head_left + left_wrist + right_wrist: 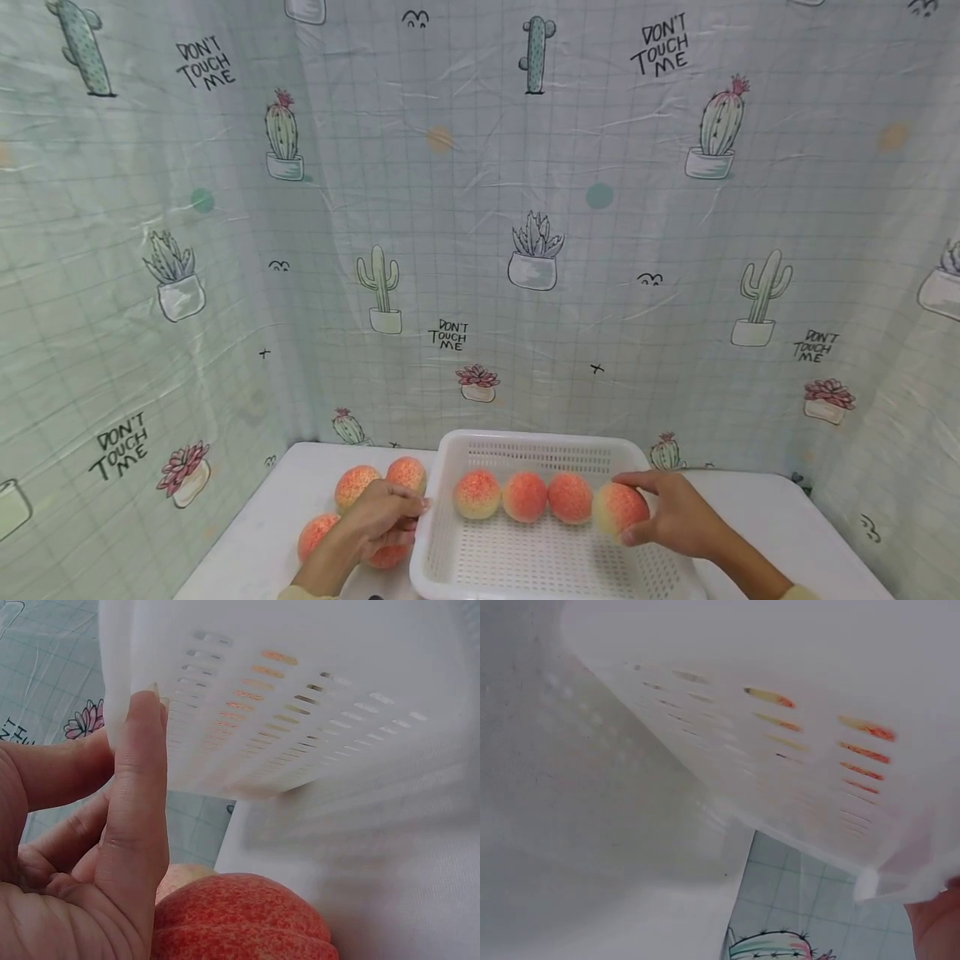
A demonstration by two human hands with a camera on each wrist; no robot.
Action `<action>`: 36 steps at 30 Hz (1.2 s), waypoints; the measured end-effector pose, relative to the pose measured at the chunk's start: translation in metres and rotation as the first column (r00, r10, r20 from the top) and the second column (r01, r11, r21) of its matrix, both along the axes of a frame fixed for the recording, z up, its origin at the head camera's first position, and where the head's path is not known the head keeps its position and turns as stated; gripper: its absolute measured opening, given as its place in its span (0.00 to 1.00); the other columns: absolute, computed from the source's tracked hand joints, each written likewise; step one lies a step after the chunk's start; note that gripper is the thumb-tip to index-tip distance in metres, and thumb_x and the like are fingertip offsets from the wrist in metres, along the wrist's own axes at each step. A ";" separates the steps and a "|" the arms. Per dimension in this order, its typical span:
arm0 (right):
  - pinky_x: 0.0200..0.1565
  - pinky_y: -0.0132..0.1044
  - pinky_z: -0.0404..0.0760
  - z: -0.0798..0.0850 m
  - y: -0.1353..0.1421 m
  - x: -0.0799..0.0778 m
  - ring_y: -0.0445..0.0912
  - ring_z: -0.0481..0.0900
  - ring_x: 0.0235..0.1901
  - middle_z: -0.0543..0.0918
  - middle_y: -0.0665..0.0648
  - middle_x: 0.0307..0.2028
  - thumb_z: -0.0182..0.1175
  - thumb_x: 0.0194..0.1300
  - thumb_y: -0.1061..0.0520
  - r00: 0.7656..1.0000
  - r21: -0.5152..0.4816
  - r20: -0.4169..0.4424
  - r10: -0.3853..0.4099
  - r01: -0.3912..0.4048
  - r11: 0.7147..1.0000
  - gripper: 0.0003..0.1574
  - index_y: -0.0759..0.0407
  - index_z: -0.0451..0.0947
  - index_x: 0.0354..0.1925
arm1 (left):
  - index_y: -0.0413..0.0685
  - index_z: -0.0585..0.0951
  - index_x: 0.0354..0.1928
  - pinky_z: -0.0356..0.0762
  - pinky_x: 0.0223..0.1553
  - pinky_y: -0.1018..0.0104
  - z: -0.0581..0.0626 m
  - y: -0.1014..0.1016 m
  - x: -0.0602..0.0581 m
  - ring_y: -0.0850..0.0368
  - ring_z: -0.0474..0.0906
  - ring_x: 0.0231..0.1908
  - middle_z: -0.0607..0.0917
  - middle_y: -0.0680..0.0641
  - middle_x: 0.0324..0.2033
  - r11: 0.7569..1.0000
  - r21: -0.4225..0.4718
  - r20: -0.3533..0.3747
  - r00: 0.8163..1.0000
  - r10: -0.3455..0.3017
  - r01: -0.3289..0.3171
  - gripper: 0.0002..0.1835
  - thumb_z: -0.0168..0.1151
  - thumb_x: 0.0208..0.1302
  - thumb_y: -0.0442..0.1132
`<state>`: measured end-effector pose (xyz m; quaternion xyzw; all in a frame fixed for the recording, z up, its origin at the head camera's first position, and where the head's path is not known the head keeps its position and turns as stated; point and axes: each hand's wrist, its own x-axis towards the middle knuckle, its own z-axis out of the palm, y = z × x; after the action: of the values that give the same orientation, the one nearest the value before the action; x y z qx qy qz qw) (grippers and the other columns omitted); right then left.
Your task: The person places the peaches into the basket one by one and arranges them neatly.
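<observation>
A white perforated plastic basket [525, 560] stands on the table with three red-and-yellow peaches [525, 497] in a row along its far side. At its right end, my right hand [681, 515] grips another peach [619, 508] between thumb and fingers, in line with that row. My left hand [384, 518] pinches the basket's left rim; the left wrist view shows the fingers [139, 787] at the edge of the wall. Below that hand lies a red peach [240, 919]. The right wrist view shows the basket's outer wall and only a bit of the right hand [939, 930].
Several more peaches [318, 537] lie on the white table [255, 533] left of the basket, partly behind the left hand and forearm. A curtain [480, 208] printed with cacti hangs behind the table and along both sides.
</observation>
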<state>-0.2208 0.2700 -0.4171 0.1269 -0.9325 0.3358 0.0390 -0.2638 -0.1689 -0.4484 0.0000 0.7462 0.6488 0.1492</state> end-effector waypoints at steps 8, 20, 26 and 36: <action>0.57 0.62 0.84 -0.008 -0.006 -0.002 0.54 0.84 0.55 0.89 0.55 0.53 0.87 0.36 0.46 0.995 0.080 -0.030 0.096 -0.093 0.992 0.49 0.61 0.84 0.58 | 0.35 0.87 0.41 0.85 0.26 0.72 0.001 0.001 0.000 0.64 0.77 0.23 0.81 0.50 0.22 1.000 -0.003 0.000 1.000 0.003 -0.003 0.08 0.69 0.67 0.36; 0.46 0.41 0.83 -0.020 -0.017 0.000 0.37 0.74 0.40 0.83 0.44 0.41 0.84 0.40 0.43 0.995 0.277 -0.014 0.095 -0.087 0.957 0.46 0.56 0.83 0.58 | 0.35 0.87 0.42 0.84 0.26 0.72 -0.001 0.000 -0.001 0.62 0.78 0.24 0.83 0.49 0.24 1.000 -0.023 0.002 1.000 0.009 -0.008 0.10 0.69 0.68 0.37; 0.55 0.56 0.85 -0.023 -0.025 -0.003 0.45 0.81 0.44 0.88 0.49 0.46 0.83 0.42 0.43 0.998 0.406 0.004 0.068 -0.064 0.912 0.47 0.60 0.82 0.59 | 0.36 0.87 0.41 0.84 0.26 0.73 0.000 0.000 0.000 0.63 0.77 0.23 0.82 0.50 0.23 1.000 -0.019 0.001 1.000 0.007 -0.007 0.09 0.69 0.68 0.37; 0.50 0.50 0.85 -0.029 -0.029 -0.005 0.41 0.76 0.37 0.87 0.46 0.42 0.82 0.46 0.45 0.999 0.521 -0.022 0.037 -0.020 0.853 0.41 0.57 0.82 0.57 | 0.35 0.87 0.41 0.84 0.27 0.72 0.001 0.000 0.002 0.62 0.78 0.24 0.83 0.49 0.24 1.000 -0.007 -0.009 1.000 -0.011 0.011 0.09 0.69 0.68 0.37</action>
<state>-0.2257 0.2410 -0.4460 0.1517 -0.9859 0.0695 0.0128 -0.2621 -0.1684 -0.4474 0.0063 0.7490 0.6454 0.1494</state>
